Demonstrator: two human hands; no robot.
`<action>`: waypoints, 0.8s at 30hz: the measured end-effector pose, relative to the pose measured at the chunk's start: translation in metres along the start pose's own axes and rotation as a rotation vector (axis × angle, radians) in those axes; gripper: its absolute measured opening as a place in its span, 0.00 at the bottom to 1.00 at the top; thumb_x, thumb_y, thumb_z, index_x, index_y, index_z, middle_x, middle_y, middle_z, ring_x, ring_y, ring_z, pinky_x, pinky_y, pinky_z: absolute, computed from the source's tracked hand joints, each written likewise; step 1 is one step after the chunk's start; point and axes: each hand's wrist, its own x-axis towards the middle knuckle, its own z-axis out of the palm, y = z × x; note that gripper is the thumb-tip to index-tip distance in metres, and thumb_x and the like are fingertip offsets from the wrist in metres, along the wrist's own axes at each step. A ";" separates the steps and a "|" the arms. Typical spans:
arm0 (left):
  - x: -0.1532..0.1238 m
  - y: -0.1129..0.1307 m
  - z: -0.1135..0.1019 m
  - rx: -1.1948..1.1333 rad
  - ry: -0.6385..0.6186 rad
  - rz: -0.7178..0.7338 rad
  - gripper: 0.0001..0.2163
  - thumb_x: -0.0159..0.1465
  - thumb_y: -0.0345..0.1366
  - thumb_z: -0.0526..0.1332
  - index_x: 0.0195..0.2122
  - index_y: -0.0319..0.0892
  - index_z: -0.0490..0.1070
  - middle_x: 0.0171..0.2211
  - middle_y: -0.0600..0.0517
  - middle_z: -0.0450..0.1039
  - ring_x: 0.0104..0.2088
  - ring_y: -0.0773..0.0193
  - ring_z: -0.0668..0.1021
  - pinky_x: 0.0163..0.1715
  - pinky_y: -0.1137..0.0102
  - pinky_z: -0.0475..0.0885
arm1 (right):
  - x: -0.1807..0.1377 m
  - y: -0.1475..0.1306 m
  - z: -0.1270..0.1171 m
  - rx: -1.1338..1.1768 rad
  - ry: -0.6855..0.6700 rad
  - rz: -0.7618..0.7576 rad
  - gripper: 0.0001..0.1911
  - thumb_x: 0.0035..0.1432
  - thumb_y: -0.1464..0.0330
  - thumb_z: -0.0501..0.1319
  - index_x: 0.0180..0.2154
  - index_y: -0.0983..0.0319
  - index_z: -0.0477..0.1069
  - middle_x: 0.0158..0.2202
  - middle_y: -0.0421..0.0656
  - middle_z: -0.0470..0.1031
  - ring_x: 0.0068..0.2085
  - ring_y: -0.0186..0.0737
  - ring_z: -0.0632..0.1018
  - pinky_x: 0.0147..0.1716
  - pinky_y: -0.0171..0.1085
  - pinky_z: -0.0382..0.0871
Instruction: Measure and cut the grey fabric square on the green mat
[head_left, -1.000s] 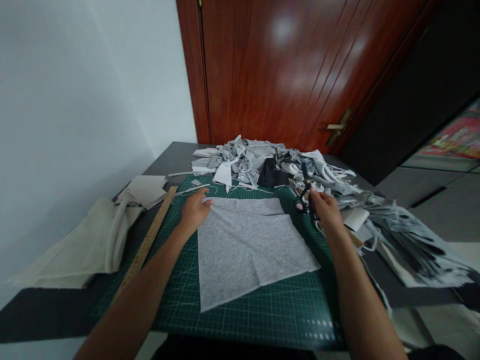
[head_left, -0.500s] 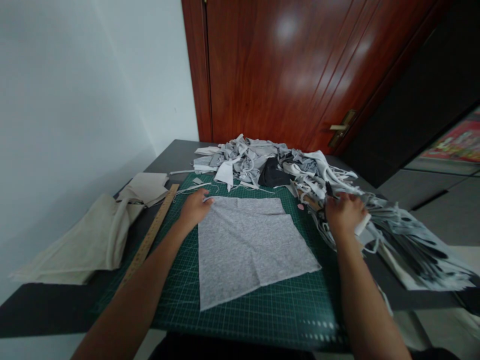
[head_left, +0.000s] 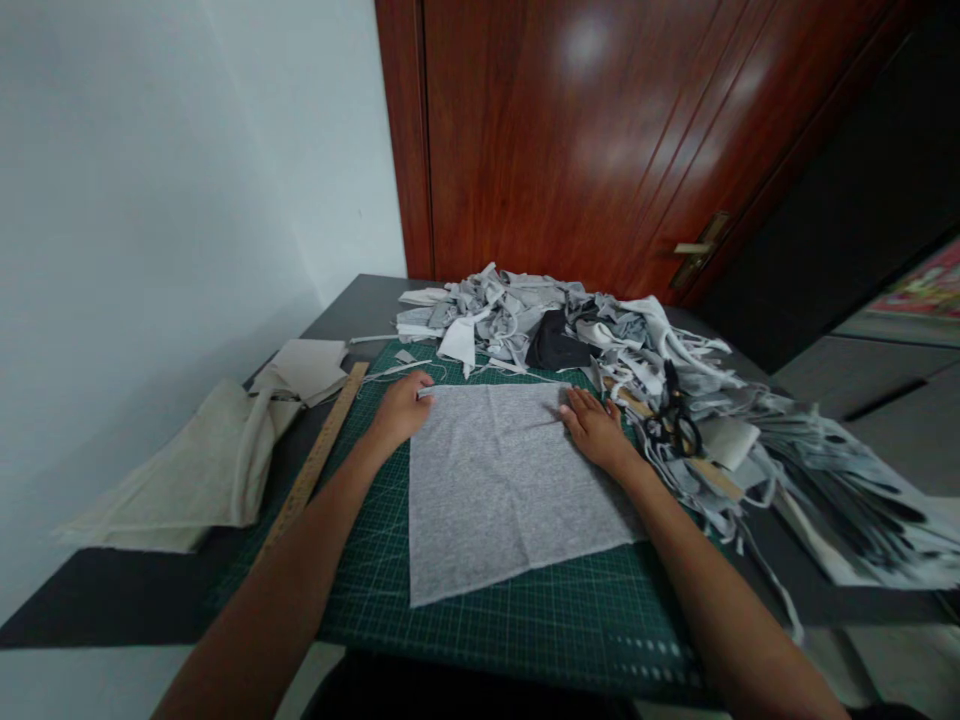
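A grey fabric piece (head_left: 502,480) lies spread on a green gridded cutting mat (head_left: 480,640). At its far left corner my left hand (head_left: 403,405) is closed, pinching the edge between thumb and fingers. My right hand (head_left: 596,430) rests flat on the far right corner of the fabric, fingers stretched out and palm down. Black-handled scissors (head_left: 675,425) lie just right of that hand, on top of fabric scraps. My right forearm hides part of the fabric's right edge.
A wooden ruler (head_left: 319,455) runs along the mat's left side. Beyond it lies folded cream cloth (head_left: 195,480). A heap of grey and white scraps (head_left: 510,310) fills the far side, and stacked grey strips (head_left: 847,490) hang at the right. A brown door (head_left: 570,150) stands behind.
My right hand has left the scissors at the right and moved left onto the fabric. The fabric's folded far right corner now lies flat. My left hand keeps its corner.
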 end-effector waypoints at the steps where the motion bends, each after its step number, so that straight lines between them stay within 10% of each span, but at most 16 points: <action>1: 0.001 0.000 0.002 0.001 0.017 -0.004 0.16 0.60 0.31 0.63 0.50 0.41 0.74 0.39 0.50 0.79 0.38 0.57 0.80 0.43 0.65 0.75 | 0.000 0.001 0.001 -0.007 -0.018 -0.003 0.30 0.76 0.59 0.43 0.70 0.66 0.62 0.74 0.60 0.58 0.74 0.59 0.58 0.69 0.68 0.46; 11: -0.017 0.024 -0.001 0.236 0.192 0.176 0.28 0.68 0.39 0.63 0.68 0.37 0.62 0.64 0.36 0.68 0.66 0.41 0.69 0.65 0.50 0.65 | -0.002 -0.003 -0.004 -0.081 -0.144 0.083 0.42 0.72 0.45 0.45 0.75 0.64 0.51 0.77 0.57 0.47 0.76 0.63 0.49 0.70 0.71 0.39; 18: -0.047 0.050 0.015 0.396 -0.356 0.345 0.41 0.69 0.66 0.52 0.74 0.43 0.55 0.76 0.40 0.50 0.75 0.35 0.50 0.71 0.43 0.50 | -0.016 -0.033 -0.019 -0.074 -0.278 -0.084 0.47 0.69 0.38 0.46 0.76 0.60 0.51 0.78 0.54 0.43 0.77 0.60 0.45 0.72 0.66 0.36; 24: -0.033 0.037 0.005 0.444 -0.464 0.381 0.41 0.68 0.68 0.53 0.75 0.49 0.54 0.77 0.46 0.46 0.76 0.38 0.47 0.73 0.44 0.44 | -0.020 -0.039 -0.023 -0.042 -0.344 -0.051 0.50 0.67 0.35 0.46 0.77 0.58 0.44 0.79 0.52 0.37 0.78 0.59 0.41 0.73 0.65 0.34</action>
